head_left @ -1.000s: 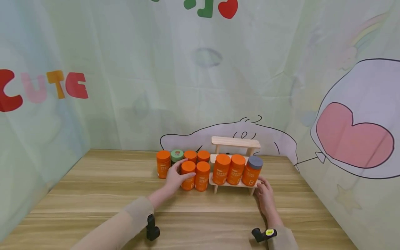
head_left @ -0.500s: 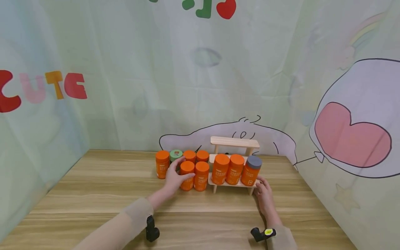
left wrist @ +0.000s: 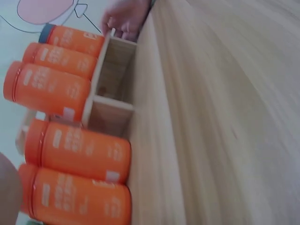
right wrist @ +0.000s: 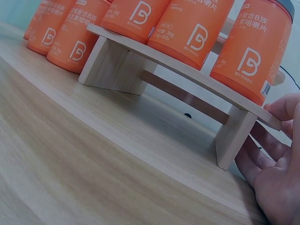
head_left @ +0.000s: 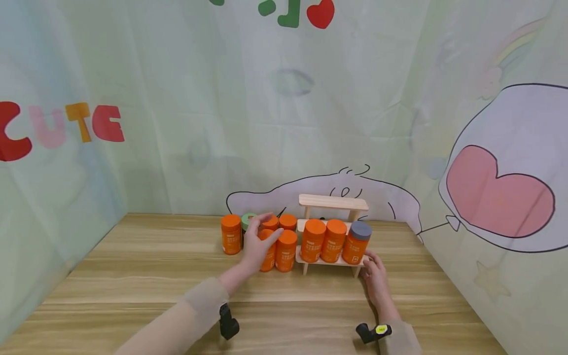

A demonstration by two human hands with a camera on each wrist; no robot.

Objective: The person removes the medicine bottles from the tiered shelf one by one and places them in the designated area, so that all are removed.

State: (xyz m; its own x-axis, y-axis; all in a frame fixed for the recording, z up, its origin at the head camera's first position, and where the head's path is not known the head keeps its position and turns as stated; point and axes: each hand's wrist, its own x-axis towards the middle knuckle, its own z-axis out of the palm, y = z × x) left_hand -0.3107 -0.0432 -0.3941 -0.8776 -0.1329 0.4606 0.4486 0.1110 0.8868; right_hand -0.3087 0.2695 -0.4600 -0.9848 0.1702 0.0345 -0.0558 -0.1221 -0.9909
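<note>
My left hand point(head_left: 254, 249) hovers over the front-left orange bottle point(head_left: 269, 260), thumb and fingers spread apart, partly hiding it. Beside that bottle stands another orange bottle point(head_left: 286, 254). In the left wrist view, a blurred bit of hand point(left wrist: 7, 192) shows near the front bottle's lid point(left wrist: 27, 187). My right hand point(head_left: 376, 278) grips the right end of the wooden tiered rack point(head_left: 334, 202), with a digit on the shelf end point(right wrist: 268, 117) and other fingers behind the leg. On its lowest shelf stand two orange-lidded bottles point(head_left: 312, 244) and a grey-lidded orange bottle point(head_left: 355, 250).
Behind the front pair are two more orange bottles point(head_left: 287, 222), a green-lidded one point(head_left: 247, 222) partly hidden by the left hand, and an orange one point(head_left: 231, 236) at the far left. The wooden table point(head_left: 151, 266) meets a printed curtain point(head_left: 199, 148) behind the rack.
My left hand has let go of the front-left bottle and moved up and to the right, over its lid. The right hand and the rack have stayed put.
</note>
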